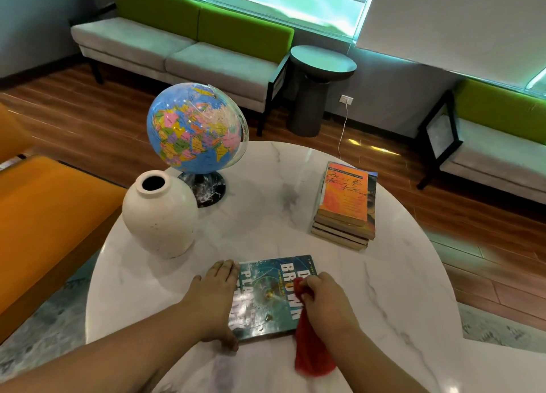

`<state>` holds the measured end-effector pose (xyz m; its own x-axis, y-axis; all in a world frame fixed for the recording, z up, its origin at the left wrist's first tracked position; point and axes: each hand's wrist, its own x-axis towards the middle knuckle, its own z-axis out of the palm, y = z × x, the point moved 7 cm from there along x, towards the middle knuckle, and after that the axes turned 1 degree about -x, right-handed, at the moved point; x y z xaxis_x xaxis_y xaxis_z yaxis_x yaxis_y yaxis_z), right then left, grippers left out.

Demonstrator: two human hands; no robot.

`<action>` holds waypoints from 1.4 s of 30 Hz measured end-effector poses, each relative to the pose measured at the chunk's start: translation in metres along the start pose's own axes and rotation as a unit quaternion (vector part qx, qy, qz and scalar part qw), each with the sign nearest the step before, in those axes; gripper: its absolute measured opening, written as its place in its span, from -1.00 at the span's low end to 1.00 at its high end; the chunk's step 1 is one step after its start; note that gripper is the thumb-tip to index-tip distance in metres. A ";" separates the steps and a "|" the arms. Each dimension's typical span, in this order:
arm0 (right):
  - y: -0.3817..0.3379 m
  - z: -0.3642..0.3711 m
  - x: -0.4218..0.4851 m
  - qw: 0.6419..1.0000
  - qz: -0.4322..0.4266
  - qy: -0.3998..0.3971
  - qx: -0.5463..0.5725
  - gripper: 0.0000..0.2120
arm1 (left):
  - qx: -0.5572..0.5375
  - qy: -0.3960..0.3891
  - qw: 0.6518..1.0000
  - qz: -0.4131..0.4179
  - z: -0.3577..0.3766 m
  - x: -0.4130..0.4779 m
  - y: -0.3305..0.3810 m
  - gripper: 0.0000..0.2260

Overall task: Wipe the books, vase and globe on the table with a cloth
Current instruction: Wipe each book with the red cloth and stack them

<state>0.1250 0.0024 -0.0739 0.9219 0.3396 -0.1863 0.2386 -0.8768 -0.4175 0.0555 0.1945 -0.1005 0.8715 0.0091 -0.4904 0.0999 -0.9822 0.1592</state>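
1. Fingers [308,287] of the right hand [328,301] are gripping a red cloth [310,354], rubbing the teal book [269,298] on the counter [399,304]; the left hand [215,301] is lying flat, steadying it.
2. Stacked books [345,206], vase [161,215] and globe [195,129] are seemingly awaiting wiping.

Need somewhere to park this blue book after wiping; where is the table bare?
Widest bare patch: the middle of the table, between the vase and globe on the left and the book stack on the right. Also the near right, below the stack. Crowded: the near edge, with the left hand, blue book, right hand and red cloth.
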 end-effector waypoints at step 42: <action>-0.020 0.019 0.036 0.975 -0.184 -0.094 -0.081 -0.71 | -0.001 -0.005 1.000 0.004 -0.002 0.001 -0.001 0.30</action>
<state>0.1475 0.0381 -0.0889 0.6966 0.6842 -0.2157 0.6015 -0.7209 -0.3441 0.0571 0.1958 -0.0988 0.8678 -0.0014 -0.4969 0.0934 -0.9817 0.1658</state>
